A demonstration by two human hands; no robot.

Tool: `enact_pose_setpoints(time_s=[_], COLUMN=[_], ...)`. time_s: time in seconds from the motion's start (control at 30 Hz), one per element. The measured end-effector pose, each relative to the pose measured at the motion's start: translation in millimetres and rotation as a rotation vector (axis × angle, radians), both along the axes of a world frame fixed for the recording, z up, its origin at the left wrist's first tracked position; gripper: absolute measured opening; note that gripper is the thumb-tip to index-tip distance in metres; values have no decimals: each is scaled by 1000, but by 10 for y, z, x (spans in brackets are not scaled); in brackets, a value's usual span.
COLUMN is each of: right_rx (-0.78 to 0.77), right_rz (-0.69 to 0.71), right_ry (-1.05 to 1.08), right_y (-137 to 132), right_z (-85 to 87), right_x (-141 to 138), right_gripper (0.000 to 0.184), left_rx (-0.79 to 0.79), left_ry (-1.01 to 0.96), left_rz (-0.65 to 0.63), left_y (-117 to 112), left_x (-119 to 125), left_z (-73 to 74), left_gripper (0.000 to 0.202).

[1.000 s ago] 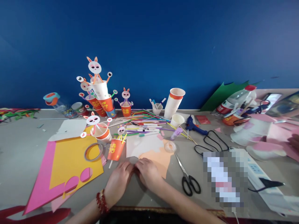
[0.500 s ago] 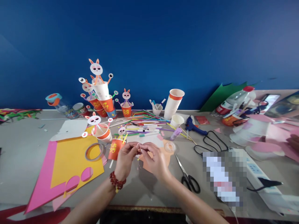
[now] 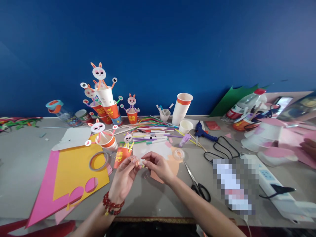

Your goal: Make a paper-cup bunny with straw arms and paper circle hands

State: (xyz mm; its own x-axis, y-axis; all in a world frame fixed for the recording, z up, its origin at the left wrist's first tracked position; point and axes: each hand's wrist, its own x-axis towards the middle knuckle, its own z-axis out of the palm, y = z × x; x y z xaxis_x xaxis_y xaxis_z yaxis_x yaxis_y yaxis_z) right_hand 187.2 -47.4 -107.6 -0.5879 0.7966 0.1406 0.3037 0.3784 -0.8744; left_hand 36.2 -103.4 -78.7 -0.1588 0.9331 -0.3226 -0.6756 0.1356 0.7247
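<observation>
My left hand (image 3: 124, 176), a red bead bracelet at its wrist, pinches a small pink-orange paper piece (image 3: 135, 160) between thumb and fingers. Close beside it, my right hand (image 3: 159, 166) has its thumb and fingertips pressed together at a tiny whitish bit, too small to name. Behind my left hand stands a red paper cup (image 3: 122, 154) with a rabbit face (image 3: 127, 138) on top. Under and beyond my right hand lie a peach paper sheet (image 3: 170, 169) and a white sheet (image 3: 150, 149). A clear tape roll (image 3: 179, 154) rests on the peach paper's edge.
Scissors (image 3: 197, 184), a blue glue gun (image 3: 203, 133) and a power strip (image 3: 269, 184) lie to the right. Yellow and pink paper (image 3: 74, 168) with a tape ring (image 3: 91, 161) lies left. Rabbit cups (image 3: 108, 108) and pipe cleaners (image 3: 153, 123) stand behind. Another person's hand (image 3: 308, 146) shows far right.
My hands have come slightly down and drawn a little apart. My left hand has turned its palm side up, showing the pink-orange paper piece. The view has shifted slightly.
</observation>
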Motion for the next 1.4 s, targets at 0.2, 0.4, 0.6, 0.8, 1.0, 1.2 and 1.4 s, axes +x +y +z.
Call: enact_pose_setpoints(time_s=[0.2,0.4,0.6,0.8,1.0,1.2,1.4], right_rx=[208,288,338,329,-51,-58,-153], right_rz=[115,175,176,137,-43,-72,53], right_ry=[-400,-625,-648,-507,86,115,149], right_y=[-41,-45,1,-36,-110,-129,3], right_z=[-10,45,93,116,361,406,486], right_x=[0,-67,-66,35,83,-15,-190], right_gripper=[9,8,19,5,8,7,10], left_rx=[-58,-54,-63,-90,-105,-71,-95], left_ry=[-82,-16,25,29,33,-16,-57], left_rz=[14,6,-25,-7,-106,-175,-53], left_y=[-159,-251,-281,-299,-251,-209,-234], left_x=[-145,-141,-93,-99,8,43,-136], left_z=[-10,-74,-45,-94,-144,-60,-41], left_gripper=[16,16,19,22,25,22,22])
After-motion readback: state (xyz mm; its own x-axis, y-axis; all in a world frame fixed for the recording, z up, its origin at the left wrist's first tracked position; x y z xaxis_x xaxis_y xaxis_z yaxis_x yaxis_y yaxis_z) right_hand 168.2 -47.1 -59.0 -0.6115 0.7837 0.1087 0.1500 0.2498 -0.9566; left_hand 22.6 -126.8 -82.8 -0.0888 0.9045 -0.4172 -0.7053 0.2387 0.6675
